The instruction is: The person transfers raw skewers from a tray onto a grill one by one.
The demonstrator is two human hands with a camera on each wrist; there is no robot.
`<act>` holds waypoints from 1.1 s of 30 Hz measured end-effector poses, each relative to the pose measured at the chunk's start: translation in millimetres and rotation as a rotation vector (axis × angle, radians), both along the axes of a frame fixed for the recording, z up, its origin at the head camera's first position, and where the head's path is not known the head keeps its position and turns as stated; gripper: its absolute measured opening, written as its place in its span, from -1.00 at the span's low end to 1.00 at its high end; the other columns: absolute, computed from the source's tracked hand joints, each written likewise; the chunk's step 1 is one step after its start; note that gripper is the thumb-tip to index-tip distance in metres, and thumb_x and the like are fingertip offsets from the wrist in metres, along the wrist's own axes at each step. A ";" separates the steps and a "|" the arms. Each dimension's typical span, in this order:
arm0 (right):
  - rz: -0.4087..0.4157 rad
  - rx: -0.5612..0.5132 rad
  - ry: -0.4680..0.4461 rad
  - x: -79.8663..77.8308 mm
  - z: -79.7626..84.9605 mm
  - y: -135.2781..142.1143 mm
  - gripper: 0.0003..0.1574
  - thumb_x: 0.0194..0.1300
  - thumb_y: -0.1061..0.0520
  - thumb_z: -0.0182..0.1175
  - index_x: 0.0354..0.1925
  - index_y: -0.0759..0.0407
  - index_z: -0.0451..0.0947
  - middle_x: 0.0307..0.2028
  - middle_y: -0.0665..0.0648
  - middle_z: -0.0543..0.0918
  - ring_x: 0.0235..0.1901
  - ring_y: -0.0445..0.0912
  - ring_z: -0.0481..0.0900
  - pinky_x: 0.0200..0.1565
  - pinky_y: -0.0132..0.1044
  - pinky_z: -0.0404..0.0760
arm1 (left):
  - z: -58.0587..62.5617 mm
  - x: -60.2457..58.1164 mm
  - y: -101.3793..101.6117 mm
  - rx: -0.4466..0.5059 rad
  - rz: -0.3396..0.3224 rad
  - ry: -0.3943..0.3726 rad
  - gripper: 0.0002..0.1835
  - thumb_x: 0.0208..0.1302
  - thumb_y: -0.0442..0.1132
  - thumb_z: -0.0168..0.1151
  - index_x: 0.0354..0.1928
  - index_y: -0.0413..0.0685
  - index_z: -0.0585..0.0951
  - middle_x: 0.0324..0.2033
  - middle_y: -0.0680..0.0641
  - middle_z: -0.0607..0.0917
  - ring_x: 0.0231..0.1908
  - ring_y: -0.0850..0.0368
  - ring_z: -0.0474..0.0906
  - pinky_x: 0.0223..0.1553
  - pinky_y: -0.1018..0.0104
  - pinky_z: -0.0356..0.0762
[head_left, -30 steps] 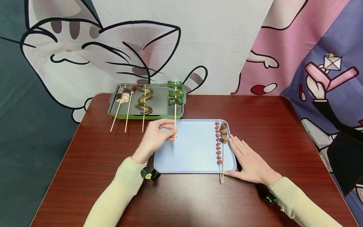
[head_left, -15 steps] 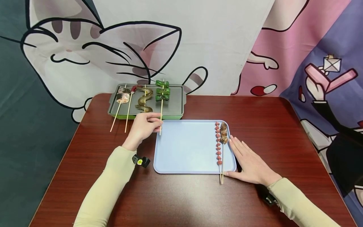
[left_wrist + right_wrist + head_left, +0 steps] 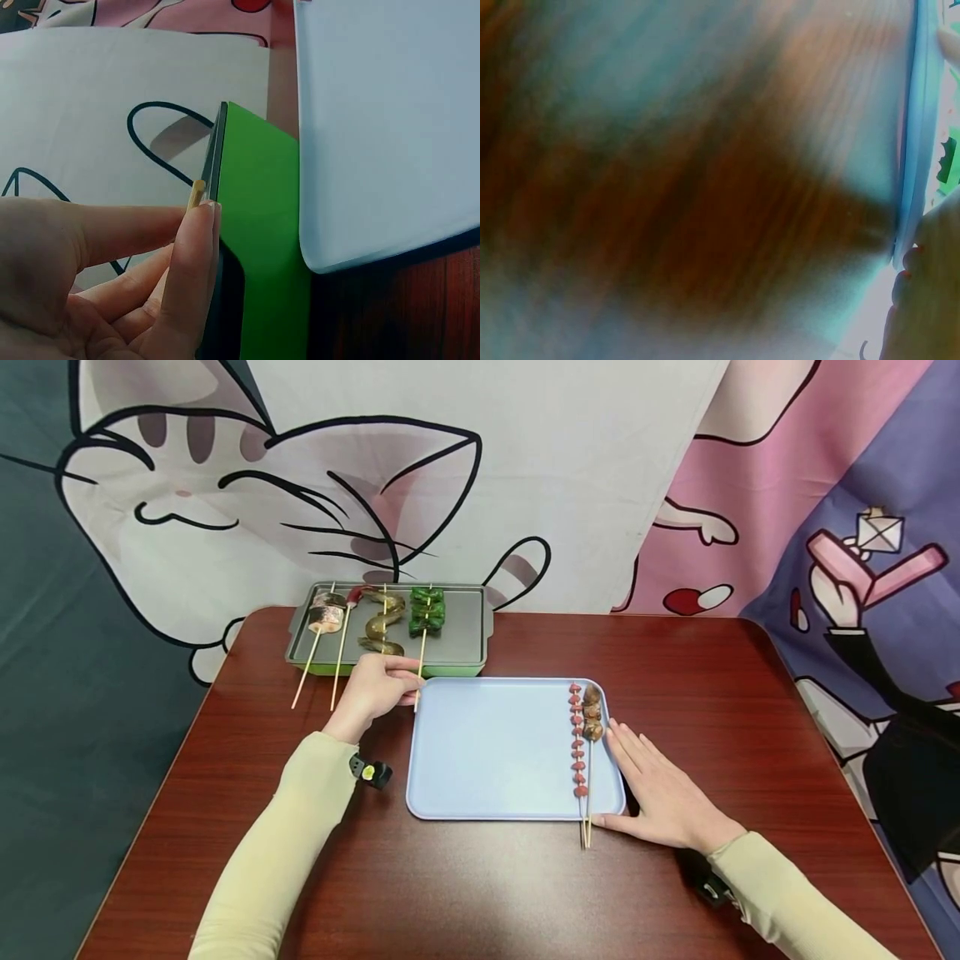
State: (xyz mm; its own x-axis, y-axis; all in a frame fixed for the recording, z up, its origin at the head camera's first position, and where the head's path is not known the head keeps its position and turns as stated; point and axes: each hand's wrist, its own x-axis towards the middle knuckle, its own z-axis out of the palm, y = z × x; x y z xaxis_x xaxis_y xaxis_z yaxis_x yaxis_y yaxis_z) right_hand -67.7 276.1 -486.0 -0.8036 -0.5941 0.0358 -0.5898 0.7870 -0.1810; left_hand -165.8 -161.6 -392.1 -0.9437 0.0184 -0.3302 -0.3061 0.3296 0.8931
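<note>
My left hand (image 3: 372,687) pinches the stick of a green pepper skewer (image 3: 427,612) between thumb and fingers. Its pepper pieces lie over the grey pan (image 3: 461,627) with the green side, right of a wavy olive-brown skewer (image 3: 384,622). In the left wrist view, the stick's end (image 3: 196,193) pokes out above the thumb. My right hand (image 3: 667,785) rests with straight fingers along the right edge of the light blue tray (image 3: 487,752). Beside those fingers, a skewer of small red pieces (image 3: 577,739) and one of brown chunks (image 3: 592,712) lie on the tray.
Further left in the pan lie a skewer of pale and dark chunks (image 3: 326,612) and a red-tipped skewer (image 3: 345,635), their sticks jutting over the front rim. Pan and tray stand close together on the brown table (image 3: 495,893). A printed cloth (image 3: 585,485) hangs behind.
My left hand has carried the pepper skewer left from above the blue tray's back edge, then lowered it into the pan beside the wavy skewer. The right hand has stayed put.
</note>
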 end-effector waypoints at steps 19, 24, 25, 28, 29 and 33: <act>-0.001 0.004 0.006 1.0 0.7 0.7 0.54 0.12 -0.70 0.14 0.59 0.32 -0.06 0.59 0.26 -0.06 0.54 0.15 -0.06 0.51 0.05 0.03 | -1.1 1.8 -5.8 -0.112 0.083 0.083 -0.67 0.32 -0.43 0.33 0.11 -0.32 0.67 -0.19 -0.28 0.77 -0.47 0.21 0.71 -0.35 0.36 0.75; -0.008 0.010 -0.006 1.1 0.9 1.4 0.53 0.13 -0.70 0.13 0.60 0.30 -0.08 0.59 0.25 -0.07 0.54 0.14 -0.07 0.52 0.01 -0.01 | 3.3 6.4 -6.4 -0.184 0.073 0.138 -0.67 0.32 -0.32 0.39 0.09 -0.29 0.69 -0.21 -0.25 0.78 -0.38 0.06 0.75 -0.31 0.29 0.76; -0.009 0.011 -0.007 0.9 1.0 1.3 0.53 0.13 -0.70 0.12 0.60 0.30 -0.08 0.59 0.25 -0.07 0.55 0.14 -0.07 0.53 0.01 -0.02 | 4.9 7.6 -6.5 -0.195 0.066 0.150 -0.66 0.33 -0.29 0.39 0.10 -0.28 0.69 -0.21 -0.23 0.78 -0.35 0.03 0.76 -0.30 0.29 0.76; -0.007 0.009 -0.007 0.2 0.8 0.9 0.53 0.13 -0.70 0.12 0.60 0.29 -0.08 0.60 0.24 -0.08 0.55 0.14 -0.07 0.53 0.01 -0.02 | 10.7 11.7 -5.3 -0.222 0.042 0.189 -0.63 0.34 -0.21 0.39 0.12 -0.23 0.70 -0.20 -0.19 0.79 -0.30 0.00 0.77 -0.30 0.30 0.74; -0.006 0.009 -0.005 -0.1 0.6 0.7 0.53 0.13 -0.70 0.12 0.60 0.29 -0.08 0.60 0.24 -0.08 0.55 0.14 -0.07 0.53 0.01 -0.01 | 12.5 13.2 -4.6 -0.230 0.034 0.204 -0.62 0.34 -0.18 0.39 0.13 -0.21 0.70 -0.19 -0.18 0.79 -0.29 0.00 0.77 -0.31 0.31 0.73; -0.004 0.006 -0.004 -0.2 0.5 0.5 0.53 0.13 -0.70 0.13 0.60 0.30 -0.08 0.60 0.24 -0.08 0.55 0.13 -0.08 0.52 0.01 -0.01 | 20.0 19.5 2.3 -0.279 -0.010 0.272 -0.58 0.32 -0.08 0.41 0.14 -0.13 0.71 -0.16 -0.12 0.79 -0.26 0.05 0.76 -0.34 0.28 0.66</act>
State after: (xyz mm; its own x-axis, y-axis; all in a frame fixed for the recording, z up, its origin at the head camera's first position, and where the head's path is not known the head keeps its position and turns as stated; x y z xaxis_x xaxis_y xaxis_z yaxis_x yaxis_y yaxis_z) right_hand -68.0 276.6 -485.5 -0.8060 -0.5912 0.0291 -0.5861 0.7903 -0.1787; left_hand -146.3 -159.3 -372.0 -0.9977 -0.0275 -0.0616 -0.0662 0.5728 0.8170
